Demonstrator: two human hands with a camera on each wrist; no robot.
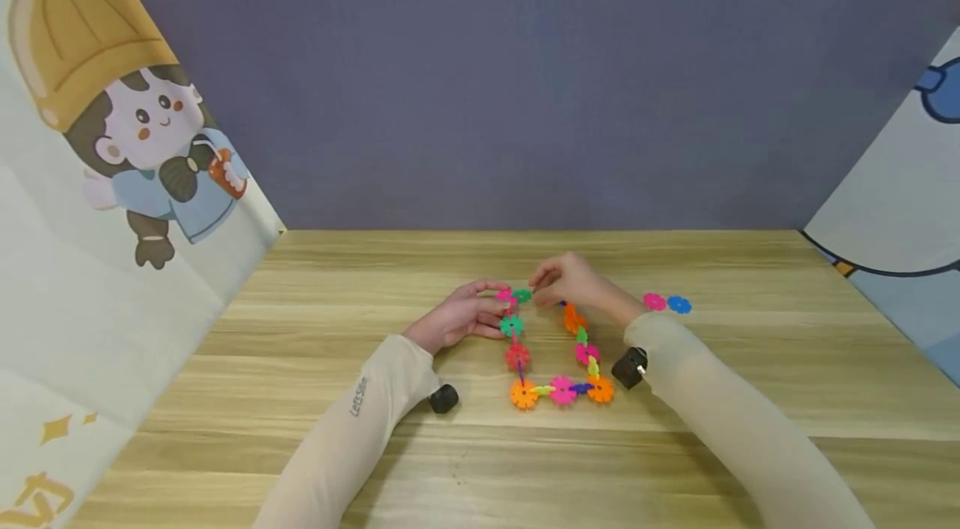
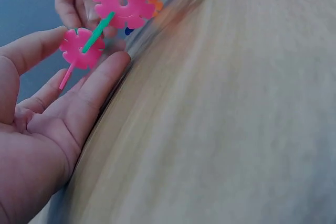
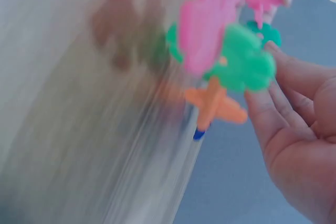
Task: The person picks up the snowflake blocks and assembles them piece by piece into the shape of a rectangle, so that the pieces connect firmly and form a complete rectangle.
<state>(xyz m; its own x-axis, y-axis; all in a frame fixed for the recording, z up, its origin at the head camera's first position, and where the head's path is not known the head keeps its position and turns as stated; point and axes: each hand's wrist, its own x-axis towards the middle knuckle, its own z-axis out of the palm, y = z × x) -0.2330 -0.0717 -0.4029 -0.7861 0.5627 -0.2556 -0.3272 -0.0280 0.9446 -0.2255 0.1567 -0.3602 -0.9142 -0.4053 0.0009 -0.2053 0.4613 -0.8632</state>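
Notched plastic flower discs are joined into a squarish chain [image 1: 562,390] on the table. At its upper left corner my left hand [image 1: 474,314] holds a pink disc [image 2: 81,48] between thumb and fingers. A green disc [image 1: 522,296] is attached beside it. Across the top side, my right hand [image 1: 567,279] pinches this green disc [image 3: 268,35] at its edge with its fingertips. Orange discs [image 1: 573,318] and a dark blue disc [image 3: 198,134] make up the chain's upper right part, just below the right hand. The right hand partly hides the top side.
A loose pink disc [image 1: 654,301] and a blue disc [image 1: 679,305] lie on the wooden table [image 1: 375,262] to the right of the right wrist. A dark grey partition [image 1: 525,96] rises behind the table, with printed cloth [image 1: 60,262] at the sides.
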